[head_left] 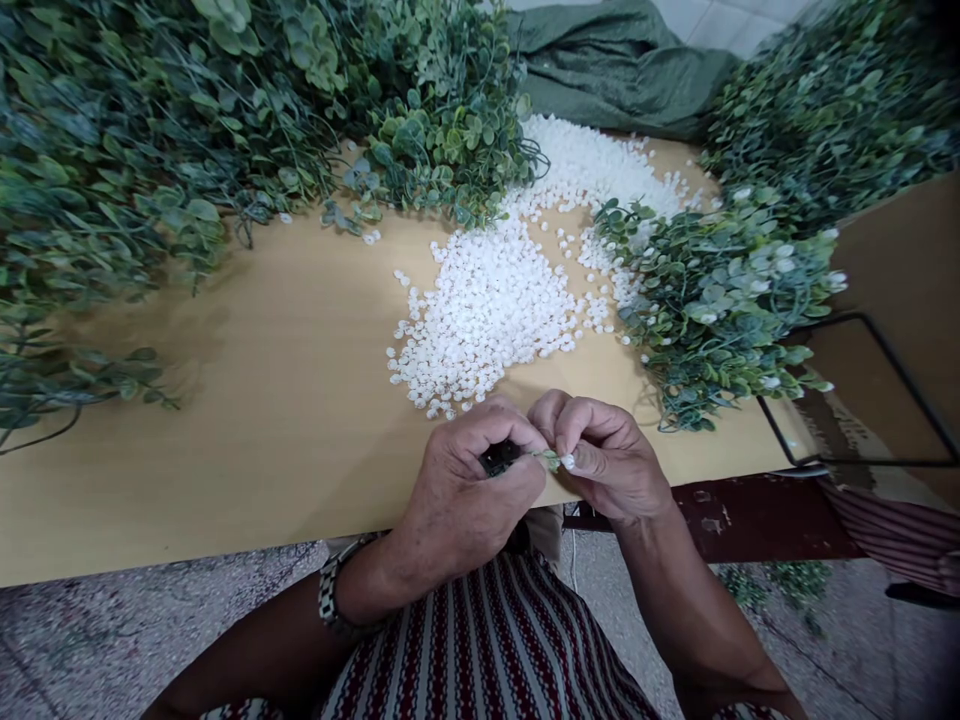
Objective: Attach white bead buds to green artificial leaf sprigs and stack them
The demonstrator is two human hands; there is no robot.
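Observation:
Both hands meet just above the table's front edge. Between the thumb and finger of my left hand (480,480) is pinched a thin green artificial stem (550,459). Closed too, my right hand (611,455) grips a small white bead-like piece (568,461) between thumb and fingertips, right at the stem's tip. Whether the piece sits on the stem or only touches it, I cannot tell. Behind my hands, a pile of the same white pieces (487,305) spreads over the table (247,430).
Artificial greenery (247,110) is heaped at the back left. A bunch with white tips (727,290) lies at the right, before more greenery (840,110). Behind the pile lies a green cloth sack (622,65). A black wire frame (885,462) stands by cardboard at right.

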